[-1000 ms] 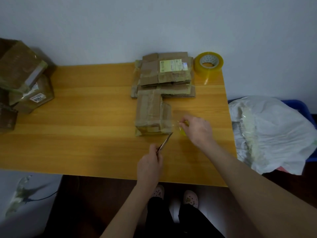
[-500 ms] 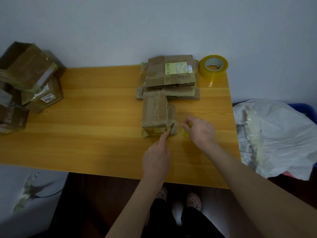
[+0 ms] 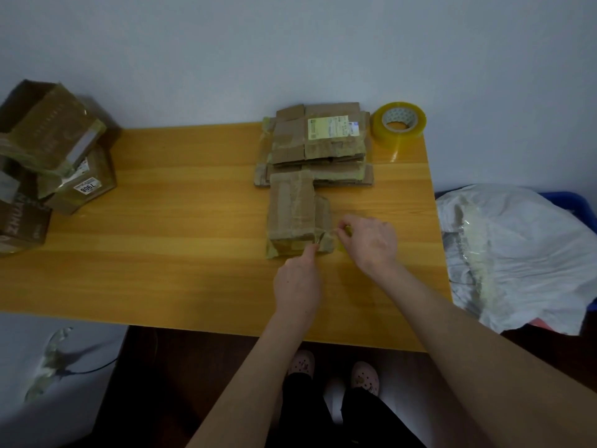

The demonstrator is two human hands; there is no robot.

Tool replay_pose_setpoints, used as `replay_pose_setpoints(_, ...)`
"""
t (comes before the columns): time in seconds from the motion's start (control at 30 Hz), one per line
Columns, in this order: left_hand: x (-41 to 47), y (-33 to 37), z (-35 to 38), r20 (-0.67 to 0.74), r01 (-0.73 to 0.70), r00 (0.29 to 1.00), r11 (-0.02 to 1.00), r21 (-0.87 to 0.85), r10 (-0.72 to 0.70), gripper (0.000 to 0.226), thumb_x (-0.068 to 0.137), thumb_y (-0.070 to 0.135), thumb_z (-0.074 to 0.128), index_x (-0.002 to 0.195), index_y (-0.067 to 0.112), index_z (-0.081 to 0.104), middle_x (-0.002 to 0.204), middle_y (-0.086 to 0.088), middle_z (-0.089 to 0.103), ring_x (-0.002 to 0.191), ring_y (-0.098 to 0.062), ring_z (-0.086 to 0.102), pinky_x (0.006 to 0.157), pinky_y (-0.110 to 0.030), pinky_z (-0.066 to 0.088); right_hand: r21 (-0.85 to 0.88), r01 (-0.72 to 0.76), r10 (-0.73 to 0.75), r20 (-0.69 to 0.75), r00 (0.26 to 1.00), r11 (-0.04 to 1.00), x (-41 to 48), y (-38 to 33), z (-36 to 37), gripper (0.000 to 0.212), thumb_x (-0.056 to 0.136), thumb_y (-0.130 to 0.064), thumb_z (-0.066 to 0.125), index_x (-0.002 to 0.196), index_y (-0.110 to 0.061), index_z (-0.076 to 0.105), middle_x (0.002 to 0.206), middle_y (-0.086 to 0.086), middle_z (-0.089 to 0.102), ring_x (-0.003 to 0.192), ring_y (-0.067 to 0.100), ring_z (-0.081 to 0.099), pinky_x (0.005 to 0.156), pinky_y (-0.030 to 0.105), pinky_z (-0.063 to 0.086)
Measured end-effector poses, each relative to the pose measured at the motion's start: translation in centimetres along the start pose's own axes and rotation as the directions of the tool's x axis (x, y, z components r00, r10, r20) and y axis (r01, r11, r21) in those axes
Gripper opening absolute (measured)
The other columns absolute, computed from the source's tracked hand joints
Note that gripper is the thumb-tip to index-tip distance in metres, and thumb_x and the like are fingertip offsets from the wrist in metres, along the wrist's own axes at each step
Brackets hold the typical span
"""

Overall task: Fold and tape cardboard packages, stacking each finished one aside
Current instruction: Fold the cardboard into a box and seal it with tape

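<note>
Both hands worked at the near right corner of one folded cardboard package (image 3: 292, 215), which lay on the wooden table (image 3: 181, 227), a little right of the middle. The right hand (image 3: 371, 244) was mostly closed: its thumb and first fingers pinched a strip of clear tape (image 3: 332, 234) that ran from the fingers to the corner of the package. The other fingers were curled loosely above the table. The left hand (image 3: 298, 282) was closed into a loose fist, with its fingertips at the near edge of the package. It gripped a thin tool (image 3: 318, 242), of which only a small shiny tip showed beside the tape. What kind of tool it was could not be seen.

Just behind the package, touching its far end, lay one pile of flat cardboard pieces (image 3: 319, 147) with a pale label on top. The number of pieces in it could not be counted. One roll of clear tape (image 3: 399, 122) lay flat at the far right corner of the table, just beside this pile.

At the far left edge stood a heap of taped boxes (image 3: 55, 147). Three could be counted clearly, the top one tilted. To the right of the table there was one white plastic bag (image 3: 523, 253) over a blue bin (image 3: 578, 205). Two pink shoes (image 3: 332, 370) showed below the table.
</note>
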State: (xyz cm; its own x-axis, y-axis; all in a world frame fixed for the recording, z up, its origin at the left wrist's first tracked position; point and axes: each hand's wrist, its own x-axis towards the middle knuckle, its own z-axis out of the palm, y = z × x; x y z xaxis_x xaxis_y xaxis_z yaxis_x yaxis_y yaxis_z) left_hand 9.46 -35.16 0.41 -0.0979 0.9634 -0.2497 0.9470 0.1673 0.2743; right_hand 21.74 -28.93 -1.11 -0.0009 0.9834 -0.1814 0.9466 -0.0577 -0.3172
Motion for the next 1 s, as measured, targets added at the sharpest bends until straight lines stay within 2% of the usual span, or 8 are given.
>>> replay_pose_setpoints(0.33,1.4,0.1,0.2,0.035,-0.027,0.999,0.996,0.090,0.024,0.039,0.095,0.002,0.041,0.128,0.020,0.052,0.103,-0.010,0.065,0.096,-0.027,0.062,0.072,-0.035,0.048,-0.063,0.025,-0.024,0.023,0.999,0.998,-0.4,-0.2,0.7,0.025,0.100,-0.039,0.040,0.105,-0.028,0.062,0.095,0.002,0.068,0.103,0.024,0.054,0.080,0.037,0.034)
replay_pose_setpoints(0.53,1.2,-3.3,1.7,0.088,-0.031,0.996,0.996,0.085,0.024,0.042,0.093,0.000,0.037,0.128,0.019,0.051,0.093,-0.010,0.065,0.083,-0.029,0.062,0.059,-0.035,0.044,0.005,0.042,-0.042,-0.070,0.997,0.999,0.4,0.0,-0.9,0.023,0.100,-0.038,0.041,0.099,-0.024,0.060,0.089,0.002,0.065,0.095,0.025,0.055,0.070,0.034,0.030)
replay_pose_setpoints(0.6,1.0,-3.6,2.3,0.053,-0.025,0.998,0.996,0.089,0.021,0.036,0.096,0.006,0.038,0.129,0.018,0.046,0.081,-0.007,0.062,0.069,-0.026,0.057,0.054,-0.033,0.041,0.077,-0.021,0.023,-0.034,0.999,0.997,0.4,0.8,-0.7,0.021,0.098,-0.041,0.047,0.095,-0.025,0.060,0.090,0.003,0.065,0.091,0.026,0.058,0.067,0.033,0.036)
replay_pose_setpoints(0.7,1.2,-3.7,3.1,0.050,-0.072,0.997,0.975,0.208,0.063,0.026,0.099,0.014,0.040,0.124,0.019,0.045,0.074,0.001,0.055,0.061,-0.019,0.051,0.050,-0.030,0.038,0.330,-0.168,0.170,0.024,0.985,0.929,0.2,1.7,0.3,0.014,0.094,-0.040,0.057,0.087,-0.028,0.056,0.096,0.002,0.066,0.079,0.022,0.057,0.060,0.030,0.040)
replay_pose_setpoints(0.8,2.0,-4.0,4.2,0.073,-0.140,0.989,0.958,0.252,0.125,0.031,0.098,0.014,0.042,0.128,0.023,0.046,0.091,0.000,0.064,0.074,-0.020,0.060,0.056,-0.028,0.038,0.521,-0.252,0.271,0.041,0.962,0.815,0.5,2.2,0.9,0.012,0.092,-0.035,0.061,0.093,-0.023,0.063,0.105,0.004,0.066,0.090,0.022,0.058,0.069,0.031,0.044)
replay_pose_setpoints(0.9,3.3,-3.7,5.0,0.134,-0.203,0.975,0.960,0.194,0.179,0.038,0.096,0.009,0.045,0.132,0.023,0.044,0.108,-0.004,0.062,0.093,-0.026,0.063,0.065,-0.033,0.042,0.566,-0.256,0.296,0.022,0.955,0.783,0.8,2.5,0.9,0.015,0.091,-0.033,0.063,0.097,-0.020,0.066,0.106,0.006,0.066,0.102,0.025,0.059,0.081,0.036,0.048)
replay_pose_setpoints(0.93,3.4,-3.4,5.0,0.074,-0.242,0.970,0.958,0.155,0.233,0.036,0.095,0.010,0.048,0.129,0.021,0.048,0.109,-0.004,0.062,0.092,-0.026,0.063,0.064,-0.033,0.045,0.567,-0.247,0.295,0.008,0.955,0.786,0.8,2.6,0.9,0.014,0.090,-0.032,0.063,0.096,-0.019,0.066,0.105,0.007,0.066,0.102,0.026,0.059,0.081,0.035,0.047)
replay_pose_setpoints(1.0,3.2,-2.4,4.7,-0.193,-0.374,0.908,0.927,0.031,0.372,0.023,0.094,0.019,0.052,0.114,0.016,0.062,0.098,-0.003,0.065,0.079,-0.022,0.065,0.056,-0.030,0.048,0.567,-0.225,0.285,-0.018,0.958,0.793,0.7,3.0,0.7,0.013,0.090,-0.031,0.064,0.094,-0.018,0.066,0.102,0.008,0.067,0.100,0.026,0.059,0.076,0.033,0.044)
